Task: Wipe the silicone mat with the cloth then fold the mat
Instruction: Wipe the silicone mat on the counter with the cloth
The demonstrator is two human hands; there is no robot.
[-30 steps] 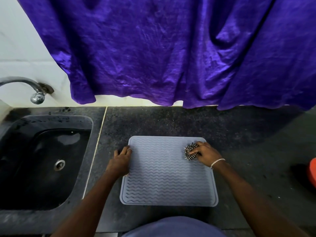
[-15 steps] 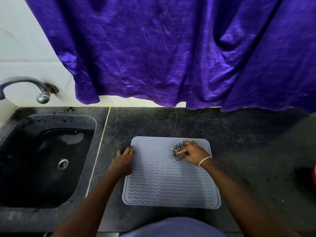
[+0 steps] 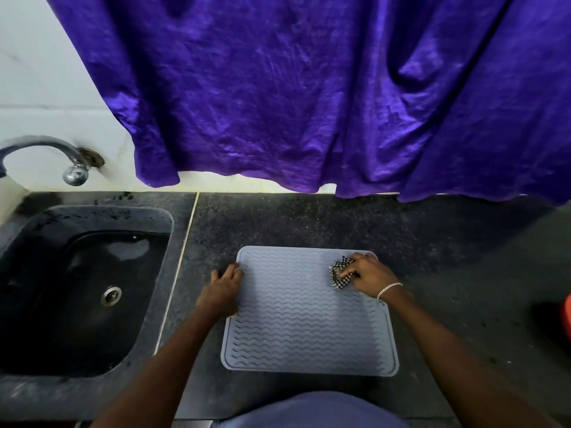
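Near the front edge of the countertop (image 3: 432, 242) the silicone mat (image 3: 309, 319) lies flat, pinned at its left edge by the left hand (image 3: 221, 291) with fingers together, while the bunched cloth (image 3: 340, 273) is clutched by the right hand (image 3: 369, 274) at the far right corner, so wiping is judged underway, with further strokes needed before folding.

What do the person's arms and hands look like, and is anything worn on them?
Both forearms are bare, with no sleeves or gloves in view. The right hand has a thin silver chain bracelet at the wrist. The left hand wears nothing visible: no ring, watch or band.
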